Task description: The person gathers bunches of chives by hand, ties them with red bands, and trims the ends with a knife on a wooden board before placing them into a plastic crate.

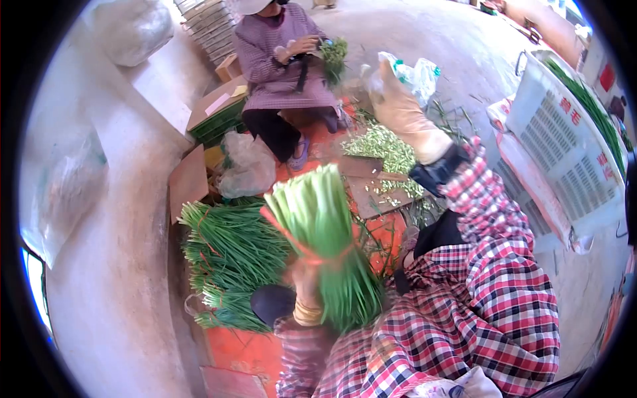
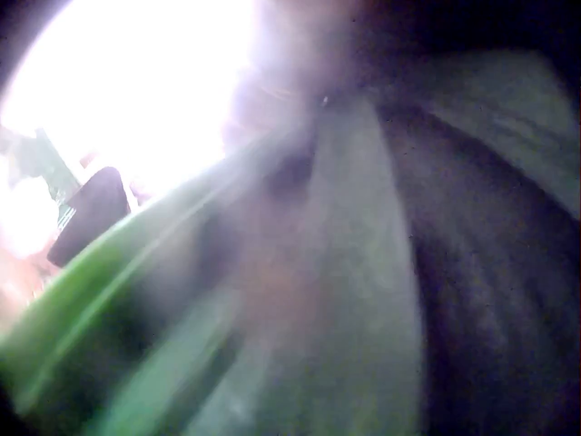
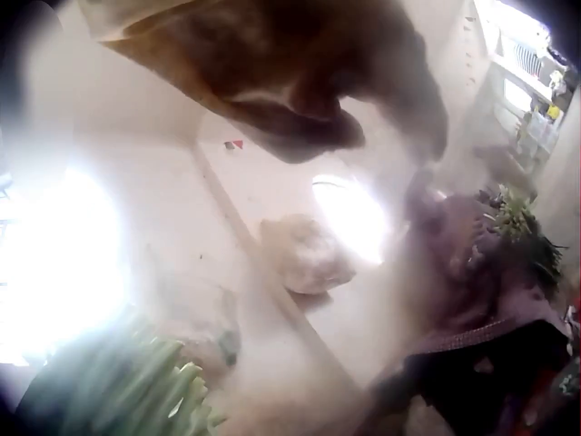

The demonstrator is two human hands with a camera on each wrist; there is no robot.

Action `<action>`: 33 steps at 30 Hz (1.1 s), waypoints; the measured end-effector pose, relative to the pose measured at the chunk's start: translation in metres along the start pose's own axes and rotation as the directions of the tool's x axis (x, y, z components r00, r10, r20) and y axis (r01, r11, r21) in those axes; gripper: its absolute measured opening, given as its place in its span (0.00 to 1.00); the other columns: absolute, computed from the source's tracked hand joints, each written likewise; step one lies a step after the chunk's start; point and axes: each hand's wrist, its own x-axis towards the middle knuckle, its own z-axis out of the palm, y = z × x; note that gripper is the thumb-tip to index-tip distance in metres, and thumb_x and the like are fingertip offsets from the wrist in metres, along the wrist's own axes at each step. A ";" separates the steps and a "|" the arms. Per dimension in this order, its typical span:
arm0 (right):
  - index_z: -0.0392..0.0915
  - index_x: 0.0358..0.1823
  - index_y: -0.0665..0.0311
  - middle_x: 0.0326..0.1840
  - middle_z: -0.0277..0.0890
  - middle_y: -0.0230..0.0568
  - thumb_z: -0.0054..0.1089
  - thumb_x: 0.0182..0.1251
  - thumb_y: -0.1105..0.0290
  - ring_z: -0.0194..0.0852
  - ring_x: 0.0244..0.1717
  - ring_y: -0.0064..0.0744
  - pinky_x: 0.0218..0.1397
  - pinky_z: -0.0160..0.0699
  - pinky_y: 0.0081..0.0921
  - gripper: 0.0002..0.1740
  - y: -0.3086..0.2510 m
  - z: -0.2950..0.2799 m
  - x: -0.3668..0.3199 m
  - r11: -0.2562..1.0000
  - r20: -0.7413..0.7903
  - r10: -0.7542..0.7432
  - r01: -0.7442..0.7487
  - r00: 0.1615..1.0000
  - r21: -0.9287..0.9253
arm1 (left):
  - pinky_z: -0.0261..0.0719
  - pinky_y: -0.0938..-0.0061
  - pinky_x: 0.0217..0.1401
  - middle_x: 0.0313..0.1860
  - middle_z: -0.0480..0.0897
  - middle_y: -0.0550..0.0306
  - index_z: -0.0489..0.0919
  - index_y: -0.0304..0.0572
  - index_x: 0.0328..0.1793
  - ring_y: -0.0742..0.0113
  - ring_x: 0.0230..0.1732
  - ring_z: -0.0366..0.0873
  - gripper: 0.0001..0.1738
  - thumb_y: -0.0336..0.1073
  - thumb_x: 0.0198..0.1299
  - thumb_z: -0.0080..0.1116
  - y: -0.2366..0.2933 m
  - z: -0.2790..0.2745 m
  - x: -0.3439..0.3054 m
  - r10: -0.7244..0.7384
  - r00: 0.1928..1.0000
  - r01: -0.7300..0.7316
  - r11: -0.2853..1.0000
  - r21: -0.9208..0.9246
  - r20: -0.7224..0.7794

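Note:
A thick bunch of green stalks [image 1: 315, 212] with pale cut ends stands upright, a red band around its middle. Beside that band my left hand [image 1: 306, 288] grips it, partly hidden behind the leaves. Blurred green leaves [image 2: 100, 291] fill much of the left wrist view. My gloved right hand [image 1: 401, 113] is raised away from the bunch, its fingers extended near a white plastic bag [image 1: 423, 78]. In the right wrist view the right hand [image 3: 309, 82] has a gap between thumb and fingers, with nothing seen held; the stalk ends [image 3: 154, 391] show lower left.
More green bundles [image 1: 232, 252] lie on the red mat at left. A board [image 1: 371, 196] with a blade and chopped pieces [image 1: 381, 149] lies ahead. Another person [image 1: 285, 73] sits opposite, holding greens. A white crate [image 1: 561, 139] stands at right, a wall at left.

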 end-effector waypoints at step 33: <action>0.60 0.69 0.66 0.61 0.71 0.44 0.77 0.43 0.68 0.68 0.63 0.32 0.68 0.64 0.30 0.50 -0.074 -0.009 -0.143 0.761 0.581 0.107 -0.443 0.807 0.475 | 0.72 0.79 0.20 0.21 0.79 0.57 0.77 0.33 0.42 0.71 0.15 0.74 0.09 0.34 0.62 0.59 0.080 0.026 0.058 -0.213 0.976 0.216 0.960 0.179 -0.033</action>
